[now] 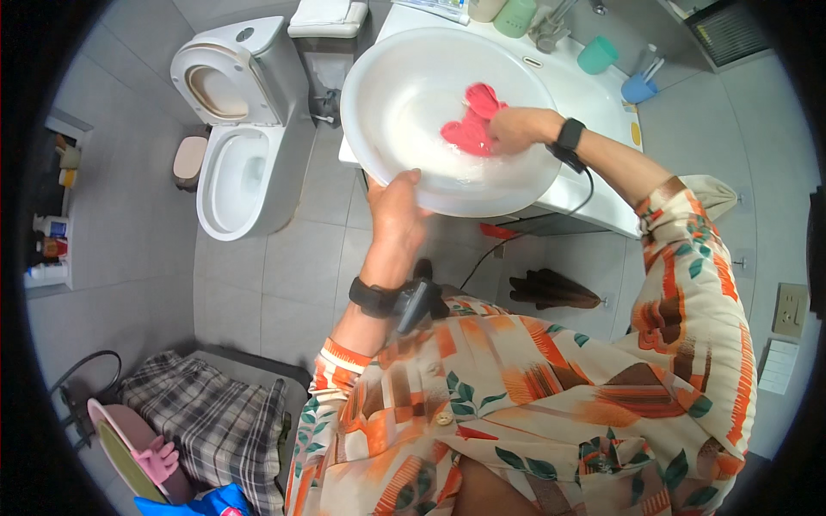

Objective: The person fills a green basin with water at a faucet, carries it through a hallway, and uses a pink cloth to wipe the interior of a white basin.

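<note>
A large white plastic basin (387,112) rests over the washbasin counter, its near rim jutting past the front edge. My left hand (397,206) grips that near rim, thumb over the top and fingers beneath. Inside the basin, my right hand (516,129) is closed on a wet pinkish-red cloth (469,133), which hangs bunched in two lobes; its exact kind does not show. A little water glints on the basin floor under it. Dark bands with devices circle both my wrists, and a black cable trails from the right one.
The white washbasin counter (602,185) carries a green cup (598,54), a blue cup (638,88) with brushes and a faucet (551,33). A toilet (232,181) with raised lid stands left. Plaid cloth (215,413) lies lower left beside a pink basin (116,421). A dark cloth (551,289) hangs below.
</note>
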Demonstrator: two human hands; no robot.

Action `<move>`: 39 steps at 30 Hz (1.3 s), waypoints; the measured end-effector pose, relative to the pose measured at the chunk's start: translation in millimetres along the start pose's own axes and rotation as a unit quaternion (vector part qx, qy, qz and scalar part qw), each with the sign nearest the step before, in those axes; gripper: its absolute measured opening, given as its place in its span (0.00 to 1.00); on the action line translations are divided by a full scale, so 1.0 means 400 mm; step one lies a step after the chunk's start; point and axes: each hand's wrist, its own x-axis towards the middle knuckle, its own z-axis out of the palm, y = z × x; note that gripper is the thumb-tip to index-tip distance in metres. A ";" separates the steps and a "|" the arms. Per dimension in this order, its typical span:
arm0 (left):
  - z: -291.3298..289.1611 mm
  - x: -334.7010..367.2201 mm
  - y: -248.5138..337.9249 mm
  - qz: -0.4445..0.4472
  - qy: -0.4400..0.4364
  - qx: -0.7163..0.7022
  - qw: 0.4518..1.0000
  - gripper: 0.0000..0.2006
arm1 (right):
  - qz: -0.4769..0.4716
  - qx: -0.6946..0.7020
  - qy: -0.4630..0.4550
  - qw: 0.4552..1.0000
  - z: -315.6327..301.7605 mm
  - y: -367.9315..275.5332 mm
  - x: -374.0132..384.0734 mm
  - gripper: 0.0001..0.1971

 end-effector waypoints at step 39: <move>-0.023 0.001 0.024 0.063 0.058 0.051 0.995 0.29 | -0.140 0.136 0.449 0.872 -0.237 -0.224 0.241 0.14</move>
